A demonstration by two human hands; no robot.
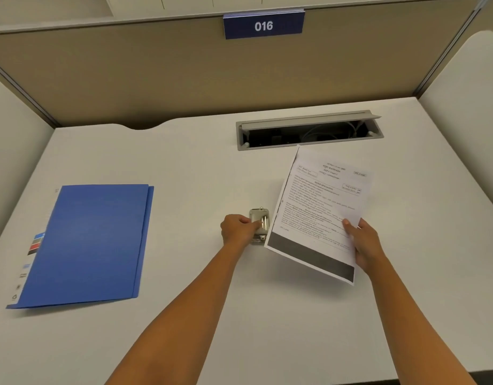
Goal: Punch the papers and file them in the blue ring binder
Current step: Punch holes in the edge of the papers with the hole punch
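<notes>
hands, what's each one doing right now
Left hand: grips the small silver metal hole punch.
Right hand: pinches the printed white paper sheets.

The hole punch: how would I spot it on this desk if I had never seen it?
Start at the white desk, then find the printed paper held up right of centre. Just left of its edge sits the hole punch, gripped by the left hand. It is the only small, shiny metal thing there.
</notes>
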